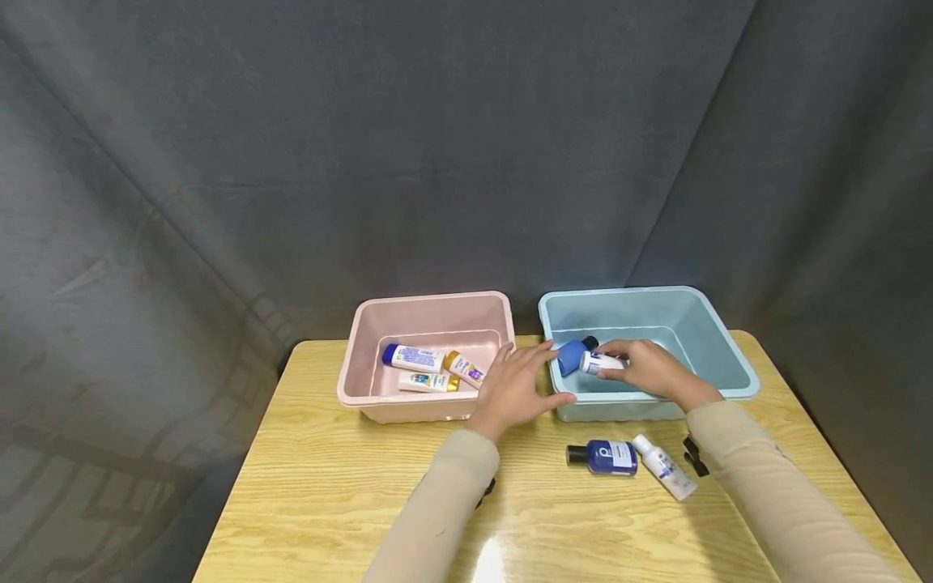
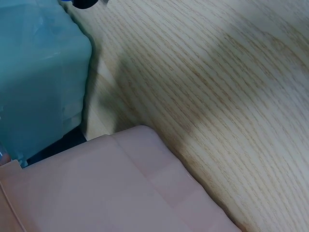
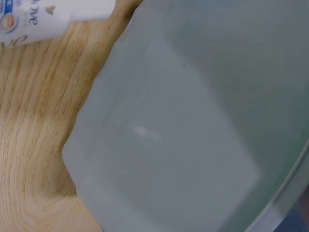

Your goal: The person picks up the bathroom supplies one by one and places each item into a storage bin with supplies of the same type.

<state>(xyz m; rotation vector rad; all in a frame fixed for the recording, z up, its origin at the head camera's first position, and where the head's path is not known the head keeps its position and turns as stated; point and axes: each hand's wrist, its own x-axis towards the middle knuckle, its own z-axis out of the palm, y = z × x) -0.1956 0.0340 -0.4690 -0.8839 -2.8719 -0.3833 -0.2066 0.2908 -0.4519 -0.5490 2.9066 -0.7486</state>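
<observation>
My right hand reaches into the blue bin and pinches a white bottle with blue print, lying on its side. Beside that bottle, a blue bottle with a black cap leans in the bin's left part. My left hand spreads its fingers over the gap between the bins, with the thumb at the blue bin's front left corner; firm contact cannot be told. Neither hand shows clearly in the wrist views, which look at the outer walls of the pink bin and the blue bin.
On the wooden table, in front of the blue bin, lie a dark blue bottle with a black cap and a white bottle. The pink bin holds a white tube with a blue cap and two yellow-capped ones. A grey curtain hangs behind.
</observation>
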